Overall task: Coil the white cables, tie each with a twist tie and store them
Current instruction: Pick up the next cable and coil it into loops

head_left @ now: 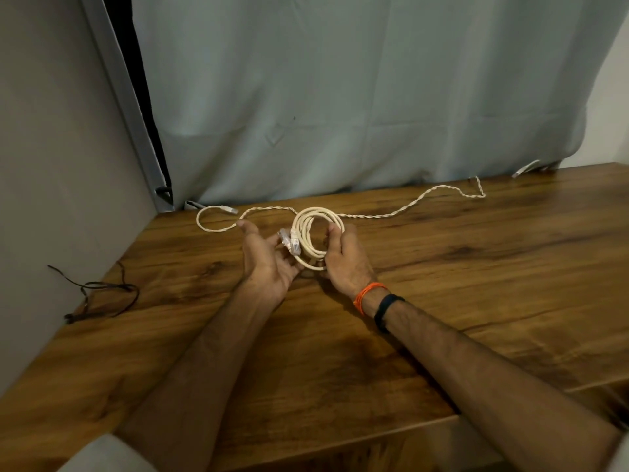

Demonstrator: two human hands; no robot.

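A white cable wound into a round coil (315, 221) is held up just above the wooden table (442, 284). My right hand (343, 258) grips the coil's right side, thumb through the loop. My left hand (267, 260) holds the coil's left side, where two clear plug ends (291, 241) stick out between its fingers. A second white cable (374, 216), twisted and uncoiled, lies stretched across the table behind the coil, from a loop at the left to the far right.
Thin dark twist ties (98, 294) lie at the table's left edge beside the wall. A grey curtain (340, 97) hangs behind the table. A small white item (526, 168) peeks from under the curtain at the far right.
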